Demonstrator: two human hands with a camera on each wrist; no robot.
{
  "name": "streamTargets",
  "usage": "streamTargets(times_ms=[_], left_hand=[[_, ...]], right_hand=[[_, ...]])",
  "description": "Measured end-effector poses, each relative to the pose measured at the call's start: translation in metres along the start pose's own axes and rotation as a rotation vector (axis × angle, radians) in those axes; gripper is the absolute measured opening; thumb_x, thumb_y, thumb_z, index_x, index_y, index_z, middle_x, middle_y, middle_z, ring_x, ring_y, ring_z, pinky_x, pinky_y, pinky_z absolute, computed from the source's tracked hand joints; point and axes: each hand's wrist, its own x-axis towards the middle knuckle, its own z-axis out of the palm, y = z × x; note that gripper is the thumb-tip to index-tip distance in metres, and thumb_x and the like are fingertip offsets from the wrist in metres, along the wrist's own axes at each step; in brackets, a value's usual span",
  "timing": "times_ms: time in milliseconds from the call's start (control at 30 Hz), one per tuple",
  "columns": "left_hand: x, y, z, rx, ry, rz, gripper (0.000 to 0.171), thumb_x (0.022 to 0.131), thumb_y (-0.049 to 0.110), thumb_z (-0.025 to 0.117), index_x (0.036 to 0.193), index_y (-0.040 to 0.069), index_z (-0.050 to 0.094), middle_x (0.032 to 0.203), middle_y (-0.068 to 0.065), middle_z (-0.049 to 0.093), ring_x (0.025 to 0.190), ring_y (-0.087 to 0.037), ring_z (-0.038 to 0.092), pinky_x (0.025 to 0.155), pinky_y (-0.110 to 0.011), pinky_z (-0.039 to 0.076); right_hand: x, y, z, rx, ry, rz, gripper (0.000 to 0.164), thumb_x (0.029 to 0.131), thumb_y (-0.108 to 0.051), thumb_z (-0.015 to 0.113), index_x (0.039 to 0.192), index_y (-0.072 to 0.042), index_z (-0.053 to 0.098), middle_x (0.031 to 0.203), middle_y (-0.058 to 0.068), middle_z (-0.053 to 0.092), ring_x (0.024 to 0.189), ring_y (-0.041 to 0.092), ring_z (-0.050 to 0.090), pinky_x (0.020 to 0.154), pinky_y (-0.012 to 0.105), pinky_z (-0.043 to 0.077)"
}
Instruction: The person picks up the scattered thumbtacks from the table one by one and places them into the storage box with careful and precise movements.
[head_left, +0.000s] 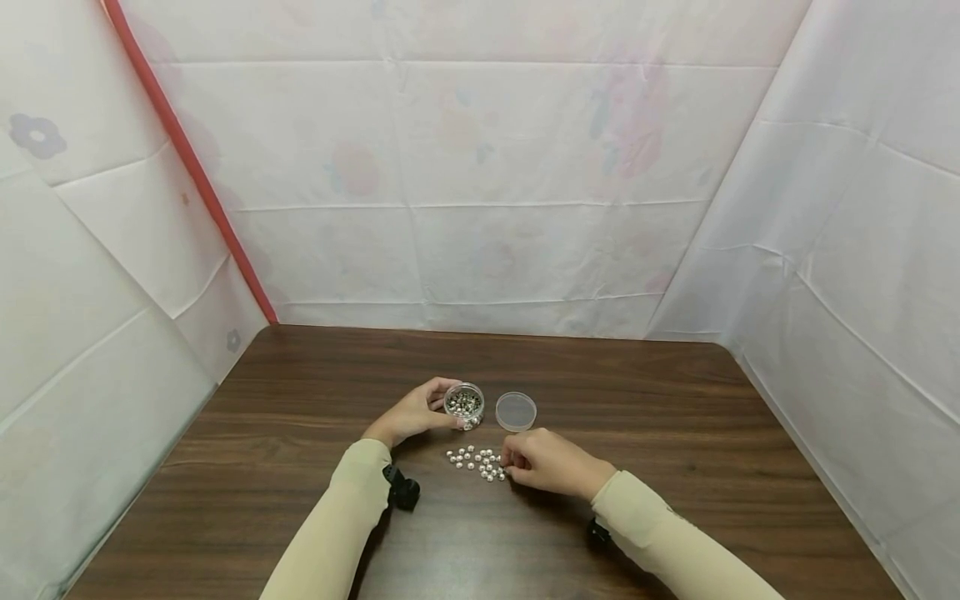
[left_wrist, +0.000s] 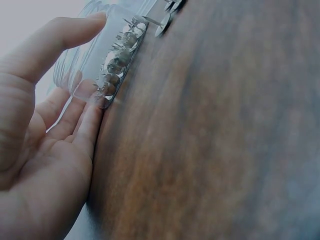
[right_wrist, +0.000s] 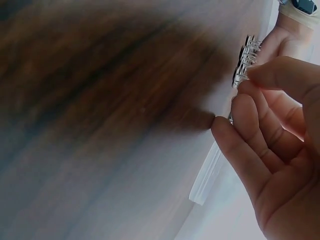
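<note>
My left hand (head_left: 416, 414) holds a round clear plastic jar (left_wrist: 90, 47) between thumb and fingers, around its left side. Many silvery thumbtacks (head_left: 465, 404) lie inside it, some seen points up through the wall in the left wrist view. My right hand (head_left: 553, 461) is at the right edge of a loose spread of thumbtacks (head_left: 470, 457) on the table, heads down and points up. In the right wrist view its thumb (right_wrist: 272, 75) and index finger close together on a thumbtack at the edge of the group, mostly hidden by the fingertips.
A round clear lid (head_left: 516, 412) lies on the dark wooden table (head_left: 637, 400), just right of the jar and beyond the right hand. A few tacks (left_wrist: 165, 22) lie close by the jar. White cloth (head_left: 465, 167) hangs behind and at both sides.
</note>
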Motion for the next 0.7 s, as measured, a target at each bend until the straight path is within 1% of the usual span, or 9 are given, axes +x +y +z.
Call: streamTargets(times_ms=[300, 700], left_hand=[[0.0005, -0.0002, 0.0001, 0.006, 0.007, -0.004, 0.069, 0.07, 0.013, 0.082, 0.13, 0.018, 0.048, 0.129, -0.01, 0.053, 0.128, -0.023, 0.037, 0.108, -0.048, 0.032], [-0.0001, -0.0006, 0.0002, 0.005, 0.006, -0.001, 0.07, 0.07, 0.014, 0.082, 0.131, 0.018, 0.048, 0.129, -0.01, 0.053, 0.128, -0.023, 0.037, 0.108, -0.049, 0.032]], right_hand=[[0.0017, -0.0047, -0.0019, -0.048, -0.003, 0.015, 0.006, 0.082, -0.016, 0.068, 0.084, -0.019, 0.063, 0.07, -0.014, 0.054, 0.06, -0.004, 0.047, 0.051, 0.012, 0.043], [0.002, -0.0052, -0.0011, -0.079, -0.016, 0.022, 0.007, 0.081, -0.014, 0.068, 0.081, -0.019, 0.063, 0.073, -0.011, 0.056, 0.062, -0.003, 0.047, 0.053, 0.014, 0.044]])
